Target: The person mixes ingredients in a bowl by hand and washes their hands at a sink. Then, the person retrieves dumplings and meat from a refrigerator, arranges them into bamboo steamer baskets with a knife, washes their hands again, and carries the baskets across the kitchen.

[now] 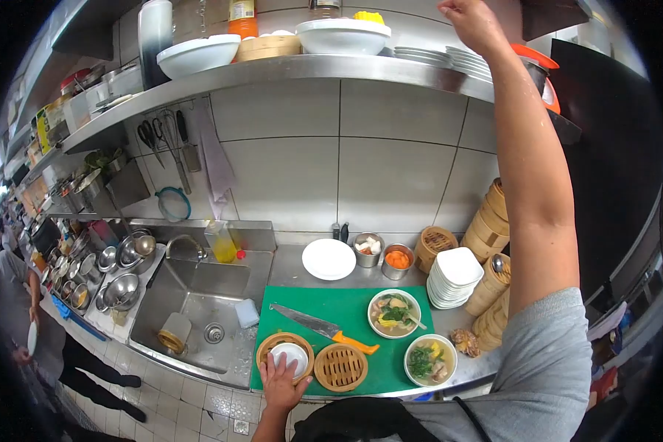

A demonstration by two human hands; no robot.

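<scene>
My left hand point(280, 383) rests with its fingers spread on the near left rim of a round bamboo steamer point(307, 345), fingertips against the white dish point(293, 357) inside it. A slatted bamboo lid point(340, 367) lies just to the right. Behind them a knife with an orange handle point(356, 343) lies on the green cutting board point(265, 324). High at the shelf, my right hand point(473, 20) is raised with its fingers curled; what they hold, if anything, is hidden. Two white bowls of soup with greens point(389, 331) point(429, 374) stand on the board's right side.
A steel sink point(221, 280) holding a plastic container point(175, 331) lies to the left. At the back are a white plate point(329, 259), cut carrots point(398, 259), stacked square dishes point(457, 276) and bamboo steamers point(486, 232). A steel shelf point(331, 68) runs overhead. Another person point(40, 324) stands far left.
</scene>
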